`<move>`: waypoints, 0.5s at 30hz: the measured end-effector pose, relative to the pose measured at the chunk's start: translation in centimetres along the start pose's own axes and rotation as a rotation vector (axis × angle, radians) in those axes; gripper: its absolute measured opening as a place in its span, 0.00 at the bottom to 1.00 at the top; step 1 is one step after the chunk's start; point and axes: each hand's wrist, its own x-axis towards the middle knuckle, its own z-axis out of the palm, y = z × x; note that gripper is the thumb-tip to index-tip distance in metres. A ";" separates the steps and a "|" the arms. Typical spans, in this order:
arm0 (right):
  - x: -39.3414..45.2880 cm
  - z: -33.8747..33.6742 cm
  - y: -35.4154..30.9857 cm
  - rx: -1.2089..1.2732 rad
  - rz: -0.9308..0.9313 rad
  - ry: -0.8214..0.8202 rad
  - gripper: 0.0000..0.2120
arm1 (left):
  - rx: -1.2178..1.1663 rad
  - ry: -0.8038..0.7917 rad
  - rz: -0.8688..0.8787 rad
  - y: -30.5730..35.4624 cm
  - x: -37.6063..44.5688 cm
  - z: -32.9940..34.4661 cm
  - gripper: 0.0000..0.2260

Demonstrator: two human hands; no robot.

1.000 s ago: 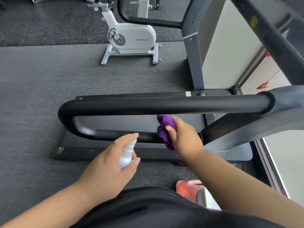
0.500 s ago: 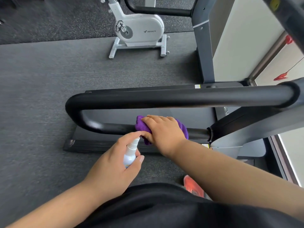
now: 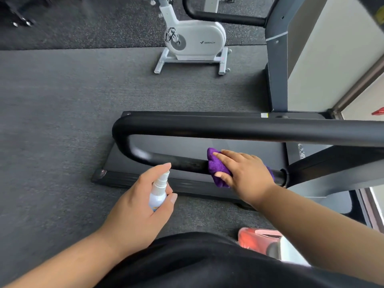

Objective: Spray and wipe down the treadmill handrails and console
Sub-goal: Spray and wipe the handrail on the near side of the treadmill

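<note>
**Right now: cloth on the lower rail, spray bottle held ready**

Down by the black looped treadmill handrail [image 3: 207,129], the person's right hand [image 3: 245,175] lies over a crumpled purple microfibre cloth [image 3: 216,169] and presses it onto the rail's lower bar. The fingers reach over the top of the bar and the thumb curls under the cloth's near edge, so the grip is pinching the cloth around the bar. The cloth sits on the right-hand stretch of that lower bar, near the joint where the bar meets the grey treadmill frame [image 3: 332,183], with a bit of purple also poking out past the wrist.

The left hand [image 3: 141,206] holds a small white plastic spray bottle [image 3: 159,190] upright, just short of the lower bar and left of the cloth. Its grip is wrapped round the bottle's body, the forefinger resting on top of the nozzle and the thumb along the side. The bottle does not touch the rail.

Beneath the rails lies the black treadmill deck [image 3: 187,146] on dark grey rubber flooring [image 3: 62,121]. Farther back on the floor stands a white exercise bike [image 3: 195,40]. A red shoe [image 3: 255,238] shows at the near edge of the floor, beside the person's black garment [image 3: 197,262].
</note>
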 end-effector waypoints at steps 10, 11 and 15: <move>6.4 1.1 -8.9 -0.013 -0.115 -0.096 0.32 | 0.034 0.012 -0.037 -1.6 -1.0 -2.2 0.24; 7.0 1.1 -9.6 0.034 -0.101 -0.080 0.32 | 0.035 0.011 -0.042 -1.7 -1.1 -2.4 0.24; 8.3 1.4 -11.1 0.544 0.181 0.058 0.25 | 0.059 0.020 -0.069 -2.4 -1.6 -3.3 0.24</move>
